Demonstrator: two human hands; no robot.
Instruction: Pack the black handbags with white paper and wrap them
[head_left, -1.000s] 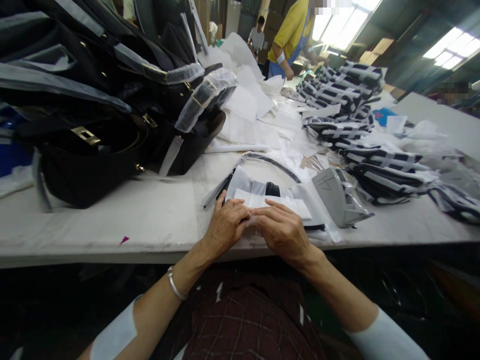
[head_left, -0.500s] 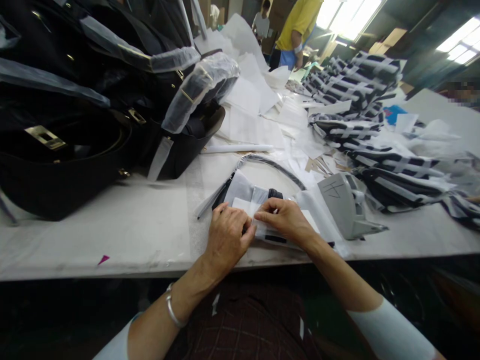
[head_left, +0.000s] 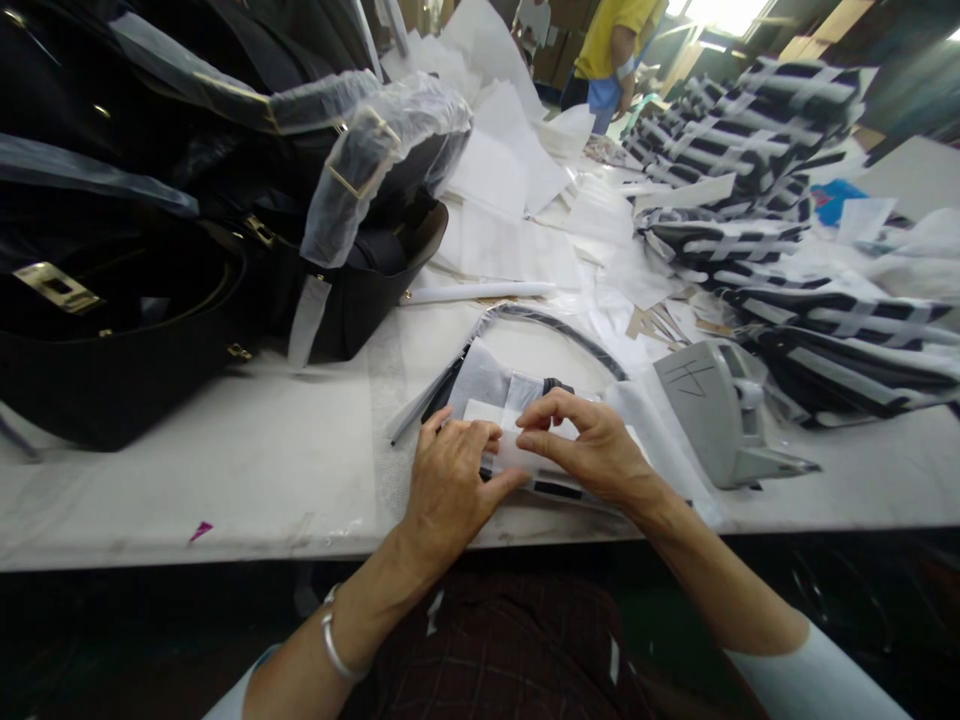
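Note:
My left hand (head_left: 448,480) and my right hand (head_left: 590,448) meet at the table's front edge, both pinching a small strip of white wrapping paper (head_left: 511,452). The strip lies over a black strap (head_left: 559,489) that is partly wrapped in white paper. Behind the hands a long black strap in clear film (head_left: 559,328) curves across the table. My left wrist carries a silver bangle (head_left: 332,645).
Black handbags with gold buckles (head_left: 150,220), partly wrapped in film, pile up at the left. A grey tape dispenser (head_left: 716,415) stands right of my hands. Black-and-white striped pieces (head_left: 787,220) and loose white paper sheets (head_left: 510,200) cover the back. A person in yellow (head_left: 619,45) stands far behind.
My hands went from lying flat on the paper to pinching a strip and lifting it slightly. The view has tilted down and shifted.

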